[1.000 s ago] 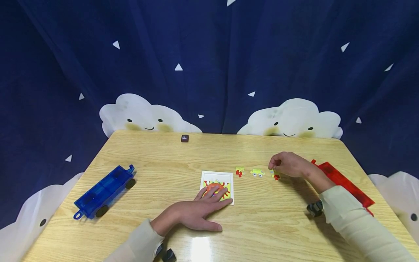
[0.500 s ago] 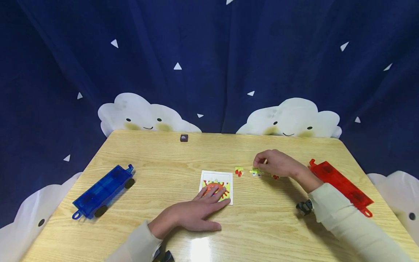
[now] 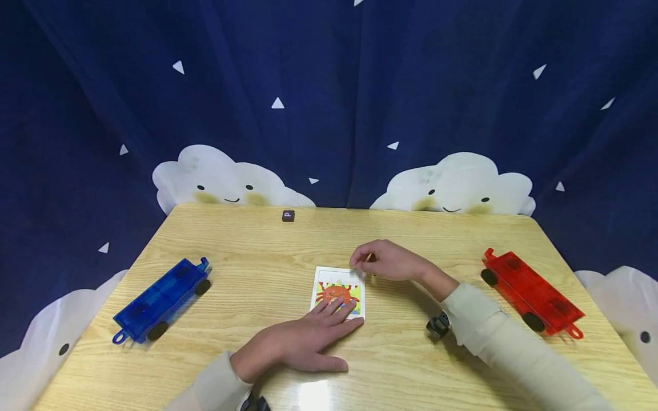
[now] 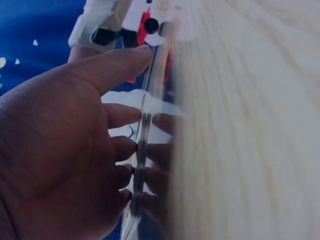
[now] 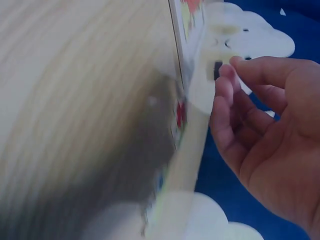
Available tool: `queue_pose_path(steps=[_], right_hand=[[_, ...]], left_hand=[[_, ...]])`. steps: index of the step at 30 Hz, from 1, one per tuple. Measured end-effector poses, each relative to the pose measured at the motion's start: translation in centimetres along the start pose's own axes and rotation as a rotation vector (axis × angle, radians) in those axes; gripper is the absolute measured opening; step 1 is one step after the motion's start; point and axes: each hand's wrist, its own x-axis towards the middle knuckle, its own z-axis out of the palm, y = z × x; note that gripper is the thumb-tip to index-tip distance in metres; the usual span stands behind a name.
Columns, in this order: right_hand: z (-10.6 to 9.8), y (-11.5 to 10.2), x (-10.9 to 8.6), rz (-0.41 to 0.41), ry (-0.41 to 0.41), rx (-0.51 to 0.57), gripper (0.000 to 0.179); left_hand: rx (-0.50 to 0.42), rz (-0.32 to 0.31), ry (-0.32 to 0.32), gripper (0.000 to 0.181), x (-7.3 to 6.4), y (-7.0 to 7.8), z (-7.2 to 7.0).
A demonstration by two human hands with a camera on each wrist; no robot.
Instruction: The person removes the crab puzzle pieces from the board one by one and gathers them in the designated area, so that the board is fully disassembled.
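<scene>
A small jigsaw puzzle (image 3: 321, 275) in a white frame lies mid-table, with an orange crab picture in its lower part and a blank strip along its top. My left hand (image 3: 300, 342) rests on its lower part, fingers spread and fingertips on the picture. At the frame's upper right corner is my right hand (image 3: 393, 261), fingers curled, thumb tip and forefinger tip together, nothing showing between them. Loose puzzle pieces, among them one with red (image 5: 180, 115), lie on the table in the right wrist view; my right hand and arm mostly hide them in the head view.
A blue toy wagon (image 3: 161, 299) stands at the left and a red toy wagon (image 3: 534, 294) at the right. A small dark cube (image 3: 288, 216) with a letter sits near the far edge. Behind the wooden table (image 3: 231, 245) hangs a dark blue curtain (image 3: 329, 85).
My right hand has moved left, from the rightmost loose piece, past the middle one, to the frame's upper right corner. The left hand has stayed on the puzzle.
</scene>
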Motion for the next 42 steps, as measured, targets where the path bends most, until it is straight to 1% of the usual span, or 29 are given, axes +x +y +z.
queue_pose_path(steps=[5, 8, 13, 18, 20, 26, 32, 39, 42], right_hand=[[1.5, -0.5, 1.5, -0.002, -0.045, 0.055, 0.016], [2.2, -0.7, 2.1, -0.001, -0.064, 0.070, 0.017], [3.1, -1.2, 2.8, 0.039, -0.109, 0.124, 0.025], [3.7, -1.6, 3.3, 0.027, -0.133, 0.100, 0.030], [3.9, -1.7, 3.4, 0.021, -0.138, 0.088, 0.031], [4.2, -1.8, 3.2, 0.018, -0.140, 0.096, 0.031], [4.4, -1.7, 3.1, -0.018, -0.131, 0.077, 0.031], [4.6, -1.8, 2.8, -0.055, -0.121, 0.027, 0.033], [4.7, -1.7, 2.6, -0.064, -0.121, 0.039, 0.034]], left_hand=[[-0.010, -0.015, -0.015, 0.076, 0.1, 0.0, 0.0], [-0.041, -0.027, -0.029, 0.076, 0.1, -0.1, 0.1], [-0.101, -0.036, -0.043, 0.077, 0.2, -0.3, 0.2], [-0.139, -0.033, -0.047, 0.078, 0.2, -0.6, 0.3], [-0.149, -0.030, -0.047, 0.078, 0.3, -0.6, 0.3], [-0.157, -0.028, -0.047, 0.078, 0.4, -0.7, 0.5], [-0.176, -0.034, -0.052, 0.078, 0.3, -0.8, 0.5], [-0.196, -0.034, -0.056, 0.078, 0.2, -1.0, 0.5], [-0.195, -0.032, -0.058, 0.078, 0.2, -1.1, 0.6]])
